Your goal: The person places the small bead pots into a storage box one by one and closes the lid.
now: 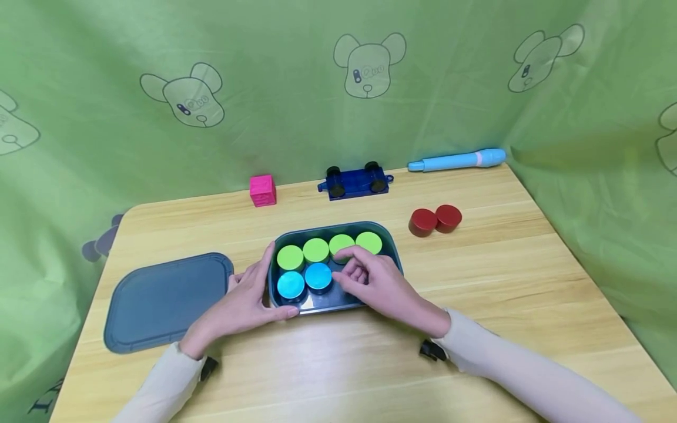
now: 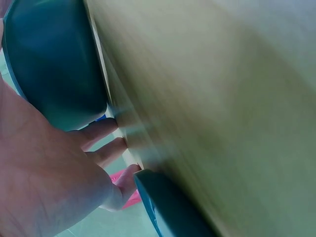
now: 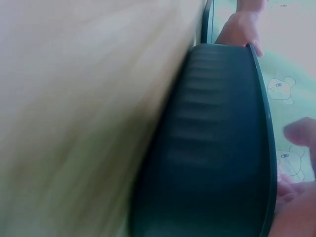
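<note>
In the head view, the left hand (image 1: pixel 248 299) holds the left end of a dark blue-green box (image 1: pixel 338 302), thumb along its front rim and index finger at its side. Inside stand several round blocks: a back row of lime ones (image 1: pixel 290 258) and two blue ones, the left (image 1: pixel 291 285) and the right (image 1: pixel 319 277), in front. Over the box's right half hovers the right hand (image 1: pixel 378 285), fingers bent, thumb and index apart, nothing visible between them. Its thumb tip is close beside the right blue block. The right wrist view shows the box's outer wall (image 3: pixel 212 128).
A matching dark lid (image 1: pixel 169 299) lies flat left of the box. Two red round blocks, one (image 1: pixel 422 222) touching the other (image 1: pixel 448 218), stand at the right. Along the back are a pink cube (image 1: pixel 262 191), a blue wheeled toy chassis (image 1: pixel 357 182) and a light blue stick (image 1: pixel 456 160).
</note>
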